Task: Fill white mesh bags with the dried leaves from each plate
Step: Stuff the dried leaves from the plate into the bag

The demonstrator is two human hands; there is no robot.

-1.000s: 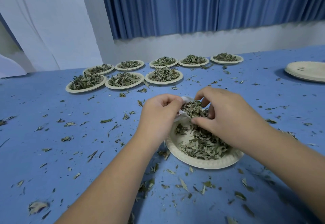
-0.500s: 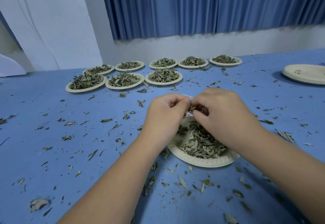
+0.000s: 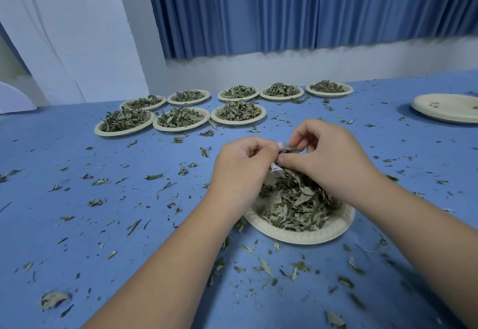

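So both grips were up over the far edge of the near plate (image 3: 297,238), working the bag (image 3: 282,145) between them. The left grip (image 3: 243,165) had its fingers curled in tight and was pinching the bag's near side, with a bit of white mesh poking out under the thumb. The right grip (image 3: 328,158) had thumb and curled fingers closed on the bag's top edge. Most of the bag was buried between the two, so I couldn't tell how full it was. It hung just above the plate's far side, and some leaf stuck out at the fingertips.

The plate still had a decent heap of leaves (image 3: 297,204) on it, piled up toward the bag and partly under the right wrist. It sat on the blue tabletop (image 3: 38,238), which was littered all over with crumbs and loose bits of leaf.

Further back, eight more plates (image 3: 181,128) sat in two rough rows near the wall, each heaped with leaf. Off to the far right was a stack of empty plates (image 3: 445,111), well apart from everything else. A blue curtain (image 3: 258,10) hung behind.
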